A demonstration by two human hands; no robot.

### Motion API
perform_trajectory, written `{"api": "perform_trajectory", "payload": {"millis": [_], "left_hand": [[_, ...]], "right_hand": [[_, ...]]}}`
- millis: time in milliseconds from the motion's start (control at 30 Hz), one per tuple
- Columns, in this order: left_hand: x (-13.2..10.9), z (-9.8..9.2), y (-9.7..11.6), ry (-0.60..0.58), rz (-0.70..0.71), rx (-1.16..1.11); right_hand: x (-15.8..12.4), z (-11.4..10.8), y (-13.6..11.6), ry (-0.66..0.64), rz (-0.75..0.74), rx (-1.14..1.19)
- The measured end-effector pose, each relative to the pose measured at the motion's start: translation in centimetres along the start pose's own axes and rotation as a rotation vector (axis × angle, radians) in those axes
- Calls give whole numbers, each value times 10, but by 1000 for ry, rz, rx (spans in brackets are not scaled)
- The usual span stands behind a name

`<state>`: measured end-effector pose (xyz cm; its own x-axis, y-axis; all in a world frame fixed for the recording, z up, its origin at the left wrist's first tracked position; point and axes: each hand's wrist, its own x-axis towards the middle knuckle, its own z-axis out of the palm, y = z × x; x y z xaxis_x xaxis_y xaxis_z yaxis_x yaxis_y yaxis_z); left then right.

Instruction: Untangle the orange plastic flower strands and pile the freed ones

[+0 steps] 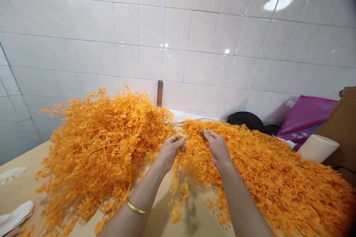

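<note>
The left hand [170, 152], a gold bangle [138, 207] at its wrist, was clenched on a bushy orange spray of fine branching stems [97, 144]. The right hand [218, 148] was pinched at the edge of a long orange heap of stems [264, 163], though I cannot tell whether it held any. Both masses lay on a pale tan desk [22, 189] before a white tiled wall [194, 33].

White tile wall [178, 29], metal bracket [159, 93], black bag [244, 121], magenta plastic bag [306, 114], white roll [318, 148].
</note>
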<state>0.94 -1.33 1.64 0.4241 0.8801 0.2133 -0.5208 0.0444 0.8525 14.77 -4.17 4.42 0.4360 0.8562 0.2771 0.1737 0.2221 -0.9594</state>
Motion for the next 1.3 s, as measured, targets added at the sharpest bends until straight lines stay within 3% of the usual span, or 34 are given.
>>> {"api": "perform_trajectory", "payload": {"millis": [133,200,367,433,633,767,900,967,1167,1300], "left_hand": [[0,-2,2,48,-29,-18],[2,-5,2,91,7,19],[0,-16,-1,272,197,459],[-3,-19,0,296,201,526],[-12,-21,11,239,5,209],[-16,-17,16,168,-93,-13],[-14,-9,20,134,-114,-152],[-11,-4,20,153,-109,-211],[-7,-1,19,142,-65,-208],[-9,-9,21,67,-179,-79]], "right_hand": [[-12,5,0,-490,-4,-23],[-14,9,2,-605,-45,-80],[-14,15,1,-339,-211,-308],[-16,13,-6,-292,-262,-314],[-17,3,-19,-58,-376,-340],[-12,1,-13,-246,-323,-319],[-14,-1,-11,-457,-45,-211],[-17,-3,-12,-472,42,-181],[-18,-3,-13,-564,66,-5],[-10,-5,-9,-372,135,183]]}}
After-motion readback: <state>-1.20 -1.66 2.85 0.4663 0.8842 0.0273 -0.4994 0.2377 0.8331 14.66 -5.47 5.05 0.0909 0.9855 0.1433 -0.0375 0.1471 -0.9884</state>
